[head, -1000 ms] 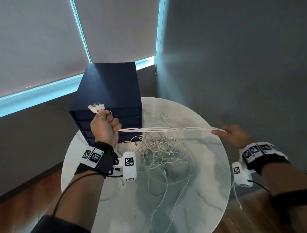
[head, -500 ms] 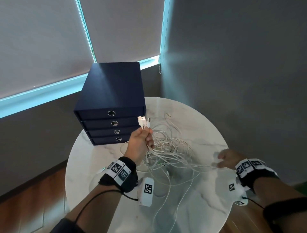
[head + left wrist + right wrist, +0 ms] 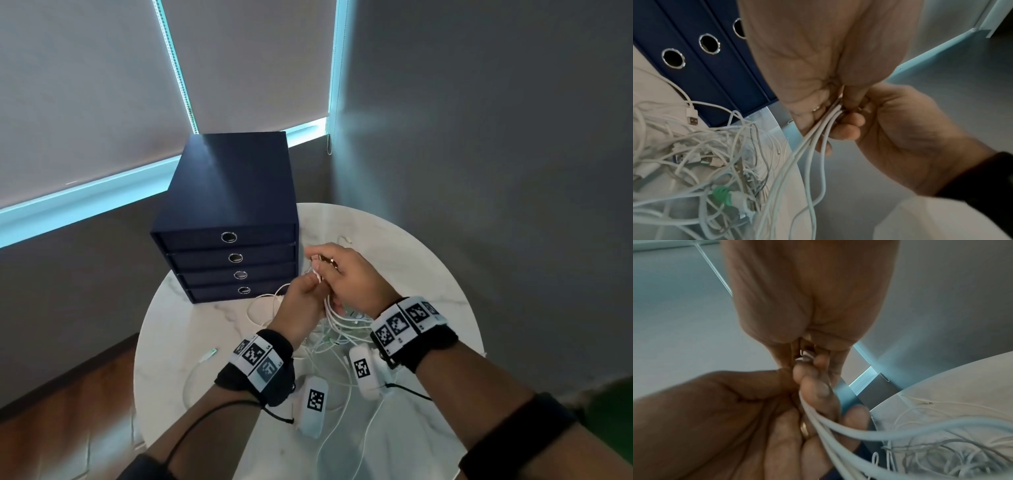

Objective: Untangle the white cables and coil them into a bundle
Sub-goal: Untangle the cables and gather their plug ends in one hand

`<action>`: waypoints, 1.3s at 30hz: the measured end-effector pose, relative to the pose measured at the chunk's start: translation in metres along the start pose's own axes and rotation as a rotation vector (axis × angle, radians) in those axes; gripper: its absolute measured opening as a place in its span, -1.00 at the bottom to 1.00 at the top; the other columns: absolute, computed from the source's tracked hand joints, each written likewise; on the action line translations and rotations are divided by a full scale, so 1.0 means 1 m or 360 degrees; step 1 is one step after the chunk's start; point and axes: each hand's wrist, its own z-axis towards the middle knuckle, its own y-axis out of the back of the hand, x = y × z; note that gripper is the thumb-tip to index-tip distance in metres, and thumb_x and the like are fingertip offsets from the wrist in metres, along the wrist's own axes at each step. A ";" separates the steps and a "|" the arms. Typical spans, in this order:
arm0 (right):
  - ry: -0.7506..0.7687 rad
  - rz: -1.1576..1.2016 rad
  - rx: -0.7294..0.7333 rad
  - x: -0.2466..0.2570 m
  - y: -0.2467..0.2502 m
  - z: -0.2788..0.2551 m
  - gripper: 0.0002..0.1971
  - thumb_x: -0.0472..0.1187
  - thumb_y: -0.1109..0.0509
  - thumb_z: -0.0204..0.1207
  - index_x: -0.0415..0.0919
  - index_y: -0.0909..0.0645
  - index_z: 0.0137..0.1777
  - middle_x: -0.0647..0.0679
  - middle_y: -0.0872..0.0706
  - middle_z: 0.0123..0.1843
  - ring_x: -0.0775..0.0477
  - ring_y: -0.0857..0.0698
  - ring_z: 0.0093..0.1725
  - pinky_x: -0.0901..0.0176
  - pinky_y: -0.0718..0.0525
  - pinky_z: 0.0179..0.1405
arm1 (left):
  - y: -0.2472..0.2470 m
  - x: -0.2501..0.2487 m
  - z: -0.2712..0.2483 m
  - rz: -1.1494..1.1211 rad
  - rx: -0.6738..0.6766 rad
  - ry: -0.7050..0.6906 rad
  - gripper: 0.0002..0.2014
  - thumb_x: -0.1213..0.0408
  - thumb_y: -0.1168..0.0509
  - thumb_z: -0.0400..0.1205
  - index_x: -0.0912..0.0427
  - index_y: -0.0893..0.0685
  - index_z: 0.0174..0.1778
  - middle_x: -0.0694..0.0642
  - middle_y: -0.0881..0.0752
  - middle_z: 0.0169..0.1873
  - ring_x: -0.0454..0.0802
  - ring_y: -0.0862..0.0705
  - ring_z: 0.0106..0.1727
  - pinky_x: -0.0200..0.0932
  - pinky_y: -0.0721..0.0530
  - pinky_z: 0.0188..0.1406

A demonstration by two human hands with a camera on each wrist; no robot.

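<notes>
A tangle of white cables [image 3: 337, 337] lies in the middle of the round marble table [image 3: 428, 274]. Both hands meet above it, in front of the drawers. My left hand [image 3: 313, 281] grips a few cable strands [image 3: 813, 141] near their ends, fingers curled round them. My right hand [image 3: 325, 264] closes on the same strands from the right, against the left fingers. The strands [image 3: 840, 426] hang down from the two hands into the heap. Small plug ends [image 3: 804, 357] show between the right fingers. A loose USB plug [image 3: 691, 116] and a green connector [image 3: 721, 194] sit in the tangle [image 3: 701, 162].
A dark blue box of several drawers [image 3: 229, 219] stands at the table's back left, close to the hands. Loose cable loops [image 3: 260, 308] trail left of the hands and toward the near edge. Grey walls and window blinds surround the table; wooden floor lies below left.
The left hand dropped from beside the drawer box to the table's middle. The right hand came in from the right edge to meet it. The stretched strands went slack.
</notes>
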 end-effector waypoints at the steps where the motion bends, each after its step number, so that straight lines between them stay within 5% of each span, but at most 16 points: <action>1: -0.0001 0.0007 -0.0028 0.002 -0.001 0.000 -0.73 -0.21 -0.27 0.70 -0.13 -0.64 0.34 0.15 -0.67 -0.08 0.50 -0.64 -0.38 0.61 -0.48 -0.47 | 0.001 0.000 -0.001 0.0017 0.0005 0.0008 -0.74 0.43 -0.13 0.79 0.58 -0.59 -0.07 0.32 -0.64 -0.35 0.19 -0.65 -0.32 0.10 -0.65 -0.15; 4: 0.0021 0.0062 -0.0151 0.004 -0.007 0.005 -0.83 -0.27 -0.32 0.65 -0.12 -0.73 0.10 0.22 -0.61 -0.10 0.32 -0.67 -0.30 0.54 -0.55 -0.46 | 0.000 -0.001 -0.007 0.0052 0.0040 0.0019 -0.82 0.50 -0.13 0.77 0.44 -0.59 -0.09 0.10 -0.58 -0.48 0.00 -0.61 -0.45 0.01 -0.64 -0.24; 8: 0.0025 0.0066 -0.0160 0.004 -0.013 0.010 -0.72 -0.38 -0.28 0.60 -0.03 -0.76 0.00 0.21 -0.64 -0.09 0.24 -0.65 -0.09 0.46 -0.55 -0.04 | -0.006 -0.004 -0.008 -0.0044 -0.0030 0.0055 -0.82 0.62 -0.07 0.72 0.37 -0.52 -0.11 0.16 -0.46 -0.50 0.00 -0.49 -0.51 -0.11 -0.64 -0.40; 11: -0.0077 0.0135 -0.0068 0.006 -0.015 0.007 -0.60 -0.48 -0.16 0.58 -0.08 -0.78 0.02 0.15 -0.71 -0.13 0.24 -0.69 -0.12 0.45 -0.58 -0.09 | -0.009 -0.008 -0.010 0.0033 -0.0025 0.0046 -0.73 0.71 -0.03 0.66 0.34 -0.49 -0.23 0.18 -0.44 -0.46 -0.08 -0.48 -0.56 -0.29 -0.55 -0.54; 13: -0.0121 0.0218 -0.0053 0.005 -0.018 0.005 -0.57 -0.50 -0.12 0.58 -0.12 -0.77 0.10 0.10 -0.75 -0.08 0.25 -0.71 -0.13 0.46 -0.60 -0.10 | -0.012 -0.009 -0.012 0.0128 -0.0020 0.0079 -0.67 0.72 0.00 0.63 0.29 -0.46 -0.32 0.16 -0.43 -0.47 -0.11 -0.44 -0.56 -0.33 -0.51 -0.58; 15: -0.0121 0.0260 -0.0059 0.003 -0.021 0.000 -0.62 -0.40 -0.17 0.66 -0.08 -0.62 0.36 0.06 -0.70 0.24 0.24 -0.69 0.05 0.35 -0.60 0.12 | -0.012 -0.008 -0.013 0.0158 -0.0045 0.0097 -0.68 0.64 0.00 0.69 0.25 -0.51 -0.26 0.14 -0.50 -0.44 -0.11 -0.49 -0.50 -0.35 -0.54 -0.57; 18: -0.0176 0.0401 -0.0029 -0.004 -0.031 -0.012 -0.44 -0.06 -0.23 0.72 -0.01 -0.16 0.67 0.03 -0.42 0.55 0.13 -0.50 0.44 0.19 -0.43 0.49 | -0.005 -0.005 -0.010 0.0122 -0.0176 0.0132 -0.77 0.28 -0.03 0.82 0.13 -0.61 0.03 -0.01 -0.65 -0.16 -0.16 -0.65 -0.18 -0.30 -0.70 -0.21; 19: -0.0254 0.0515 -0.0004 -0.007 -0.034 -0.018 -0.39 0.01 -0.23 0.71 -0.01 -0.10 0.68 0.00 -0.48 0.50 0.10 -0.55 0.42 0.14 -0.48 0.47 | -0.002 -0.004 -0.008 -0.0008 -0.0188 0.0155 -0.77 0.21 -0.08 0.79 0.16 -0.64 0.03 0.03 -0.68 -0.15 -0.07 -0.68 -0.16 -0.17 -0.71 -0.15; 21: -0.0341 0.0568 0.0062 -0.018 -0.040 -0.033 -0.45 0.09 -0.26 0.68 0.04 -0.23 0.62 -0.01 -0.70 0.23 0.08 -0.74 0.08 0.11 -0.70 0.15 | 0.002 -0.002 -0.004 -0.0504 -0.0228 0.0222 -0.77 0.23 -0.14 0.66 0.21 -0.63 -0.23 0.12 -0.62 -0.36 0.07 -0.62 -0.34 -0.07 -0.63 -0.30; 24: -0.0187 -0.0056 0.0214 -0.049 -0.039 -0.058 -0.73 0.15 -0.27 0.65 0.00 -0.65 0.06 0.04 -0.75 -0.24 0.16 -0.69 -0.33 0.10 -0.67 -0.20 | 0.011 -0.003 0.000 -0.0998 -0.0320 0.0207 -0.85 0.29 -0.09 0.54 0.10 -0.40 -0.36 -0.01 -0.31 -0.51 -0.05 -0.33 -0.54 -0.16 -0.45 -0.46; 25: -0.0151 -0.0239 0.0253 -0.065 -0.035 -0.067 -0.70 0.18 -0.24 0.65 0.01 -0.67 -0.04 0.07 -0.74 -0.27 0.17 -0.68 -0.32 0.14 -0.63 -0.19 | 0.016 -0.002 0.001 -0.1041 -0.0365 0.0177 -0.87 0.29 -0.06 0.51 0.08 -0.37 -0.37 -0.04 -0.27 -0.52 -0.08 -0.26 -0.55 -0.19 -0.37 -0.49; 28: -0.0236 -0.0645 0.0302 -0.105 -0.010 -0.089 -0.43 0.40 -0.04 0.60 0.04 -0.70 0.15 0.00 -0.82 0.00 -0.01 -0.76 0.00 0.11 -0.64 0.00 | 0.032 0.000 0.001 -0.1065 -0.0456 0.0139 -0.83 0.29 0.04 0.51 0.04 -0.31 -0.41 -0.09 -0.22 -0.59 -0.14 -0.15 -0.60 -0.26 -0.20 -0.60; 29: -0.0297 -0.0779 0.0325 -0.117 0.000 -0.095 -0.35 0.49 0.03 0.54 0.05 -0.70 0.06 -0.01 -0.82 0.00 -0.06 -0.76 0.02 0.10 -0.63 0.00 | 0.036 0.000 0.001 -0.1059 -0.0479 0.0153 -0.82 0.28 0.05 0.50 0.03 -0.30 -0.42 -0.10 -0.21 -0.60 -0.15 -0.13 -0.61 -0.28 -0.18 -0.63; 32: -0.0624 -0.1022 0.0388 -0.142 0.035 -0.112 -0.49 0.42 -0.08 0.57 0.06 -0.58 -0.28 0.00 -0.80 -0.08 -0.09 -0.73 -0.01 0.10 -0.57 -0.06 | 0.039 0.006 0.000 -0.1002 -0.0490 0.0209 -0.81 0.28 0.07 0.50 0.02 -0.28 -0.44 -0.10 -0.20 -0.62 -0.15 -0.11 -0.63 -0.31 -0.13 -0.67; 36: -0.0953 -0.1229 0.0392 -0.166 0.074 -0.129 -0.60 0.27 -0.16 0.64 0.05 -0.72 0.08 0.00 -0.78 0.09 -0.13 -0.72 0.14 0.07 -0.64 0.06 | 0.036 0.016 -0.002 -0.0890 -0.0442 0.0315 -0.80 0.29 0.10 0.51 0.04 -0.27 -0.43 -0.11 -0.21 -0.64 -0.17 -0.11 -0.66 -0.31 -0.06 -0.64; 39: -0.1178 -0.1121 0.0570 -0.173 0.087 -0.133 -0.66 0.26 -0.36 0.53 0.01 -0.63 -0.24 -0.02 -0.72 -0.13 -0.07 -0.71 -0.06 0.15 -0.58 -0.12 | 0.031 0.024 -0.002 -0.0813 -0.0431 0.0395 -0.80 0.33 0.09 0.54 0.06 -0.27 -0.41 -0.10 -0.21 -0.64 -0.18 -0.12 -0.67 -0.35 -0.06 -0.64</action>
